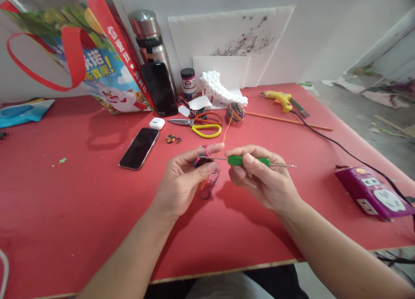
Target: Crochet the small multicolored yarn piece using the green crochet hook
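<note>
In my right hand [264, 176] is a crochet hook [236, 160] with a green handle and a metal tip at each end. Its left tip reaches the small dark crochet piece [201, 161] pinched between the thumb and fingers of my left hand [184, 176]. Pink yarn loops round my left index finger. From that finger an orange strand [228, 128] runs up to a multicoloured yarn ball [235, 112]. A loose yarn tail [209, 190] dangles below the piece. My fingers partly hide the piece, so its shape is unclear.
Scissors [207, 130] with yellow and orange handles lie beyond my hands, near a small crocheted piece [173, 139]. Left are a phone [140, 148] and a white earbud case [157, 123]. A yellow glue gun [278, 100] trails its cord toward a purple power box [372, 193] on the right.
</note>
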`<action>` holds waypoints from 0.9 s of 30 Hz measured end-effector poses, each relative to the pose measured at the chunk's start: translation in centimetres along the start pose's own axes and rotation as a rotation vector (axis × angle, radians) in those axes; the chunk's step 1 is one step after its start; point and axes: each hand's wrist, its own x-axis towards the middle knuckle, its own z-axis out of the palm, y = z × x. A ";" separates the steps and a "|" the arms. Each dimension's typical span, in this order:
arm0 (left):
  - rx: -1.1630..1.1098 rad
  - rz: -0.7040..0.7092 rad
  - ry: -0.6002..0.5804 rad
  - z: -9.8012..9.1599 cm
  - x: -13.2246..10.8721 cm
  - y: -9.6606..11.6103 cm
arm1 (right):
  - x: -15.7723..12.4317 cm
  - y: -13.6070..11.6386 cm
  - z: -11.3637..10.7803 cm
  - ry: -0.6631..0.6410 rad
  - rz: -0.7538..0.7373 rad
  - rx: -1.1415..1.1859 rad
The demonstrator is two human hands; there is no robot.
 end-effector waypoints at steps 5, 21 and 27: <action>-0.008 -0.112 0.003 0.1 0.0 0.1 | 0.2 -0.1 0.0 0.032 -0.019 0.007; -0.166 -0.123 -0.091 0.2 0.0 0.1 | -0.7 1.1 -0.4 -0.003 -0.279 -0.295; -0.176 -0.142 -0.098 0.2 0.1 0.0 | -0.8 0.9 -0.2 0.045 -0.327 -0.374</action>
